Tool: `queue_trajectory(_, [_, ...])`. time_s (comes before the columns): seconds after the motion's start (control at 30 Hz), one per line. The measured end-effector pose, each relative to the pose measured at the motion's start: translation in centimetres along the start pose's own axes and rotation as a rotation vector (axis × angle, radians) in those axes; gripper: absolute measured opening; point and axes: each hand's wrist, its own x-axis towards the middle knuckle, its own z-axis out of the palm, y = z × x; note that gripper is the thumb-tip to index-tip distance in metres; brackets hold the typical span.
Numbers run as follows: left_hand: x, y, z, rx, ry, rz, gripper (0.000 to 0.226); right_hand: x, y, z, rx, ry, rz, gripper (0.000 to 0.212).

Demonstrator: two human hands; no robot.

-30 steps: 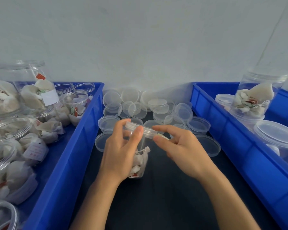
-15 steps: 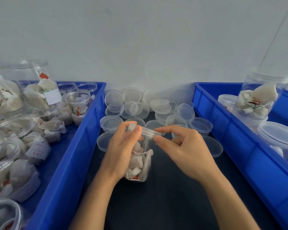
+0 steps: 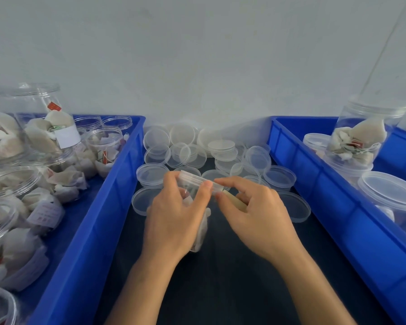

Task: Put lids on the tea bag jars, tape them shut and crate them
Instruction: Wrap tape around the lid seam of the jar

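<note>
A small clear tea bag jar (image 3: 201, 227) stands tilted on the dark table between the two crates. My left hand (image 3: 174, 221) grips its upper body, thumb and fingers curled round it just below the clear lid (image 3: 192, 180) that sits on its mouth. My right hand (image 3: 260, 214) pinches the lid's right rim between index finger and thumb. A pale tan piece (image 3: 236, 202) shows under those fingers; I cannot tell what it is. Most of the jar is hidden behind my left hand.
Several loose clear lids (image 3: 190, 148) lie heaped at the back of the table. The blue crate on the left (image 3: 117, 184) holds several open jars of tea bags (image 3: 103, 148). The blue crate on the right (image 3: 314, 184) holds lidded jars (image 3: 361, 139).
The jar and both hands have shifted slightly toward me. My right thumb and index finger have closed in on the lid's right rim.
</note>
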Motion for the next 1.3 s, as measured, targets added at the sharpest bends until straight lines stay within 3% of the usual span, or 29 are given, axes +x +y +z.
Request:
queue_trajectory(0.17, [0.1, -0.3, -0.3, -0.046, 0.027, -0.036, 0.067, 0.4, 0.5, -0.1, 0.089, -0.056, 0.028, 0.027])
queue_trajectory(0.4, [0.5, -0.4, -0.8, -0.138, 0.006, -0.071, 0.054, 0.5, 0.9, -0.1, 0.110, -0.055, 0.009, 0.023])
queue_trajectory(0.77, [0.4, -0.2, -0.6, -0.317, -0.046, -0.115, 0.062, 0.5, 0.7, -0.2, 0.087, -0.031, -0.018, 0.020])
queue_trajectory(1.0, [0.2, -0.2, -0.1, -0.436, -0.168, -0.134, 0.074, 0.6, 0.8, -0.4, 0.122, -0.029, -0.003, 0.023])
queue_trajectory(1.3, [0.2, 0.3, 0.2, -0.168, -0.036, -0.025, 0.047, 0.4, 0.5, -0.4, 0.055, 0.036, -0.013, 0.021])
